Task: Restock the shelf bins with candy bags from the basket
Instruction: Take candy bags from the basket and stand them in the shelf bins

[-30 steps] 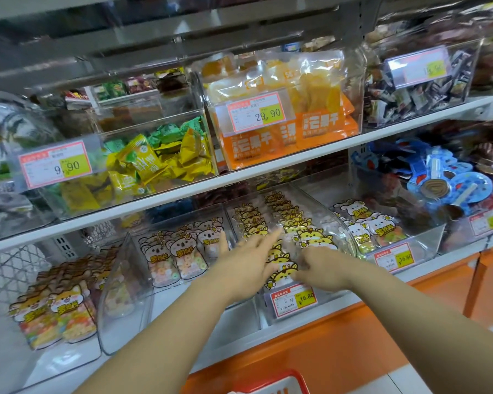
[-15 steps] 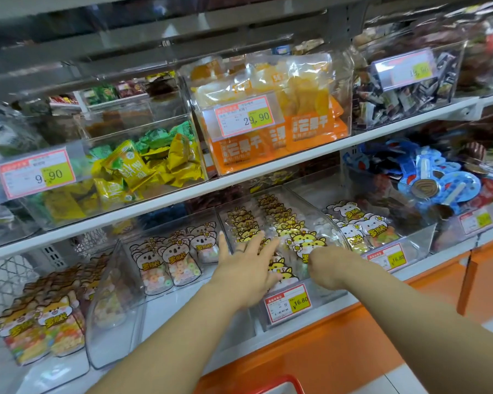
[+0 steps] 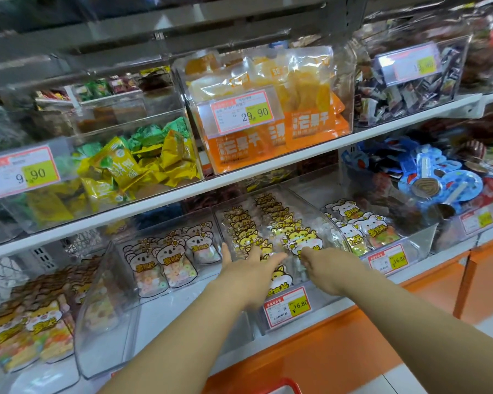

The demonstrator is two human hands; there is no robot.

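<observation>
Lower shelf, centre of the frame: you reach both arms into the clear bin of yellow cat-faced candy bags. The koala-faced bags sit in the next bin to the left.

Your left hand lies on the front of the left-hand row, fingers straight and spread wide, holding nothing. The bags stand in two rows running from the bin's front lip back and slightly toward the upper left. Each stands on its bottom edge, long axis near upright and tipped back a little, cat face on top and printed side toward you.

Your right hand is knuckles-up at the front of the right-hand row. Its fingers are tucked out of sight, so whether they grip a bag cannot be told.

The likely trouble is a glossy row toppling forward like dominoes if one hand lifts unevenly. A front bag could also slide over the low lip above the price tag toward the red basket at the bottom edge. A hard shove could jolt the bin against the rabbit-faced bags at right.
</observation>
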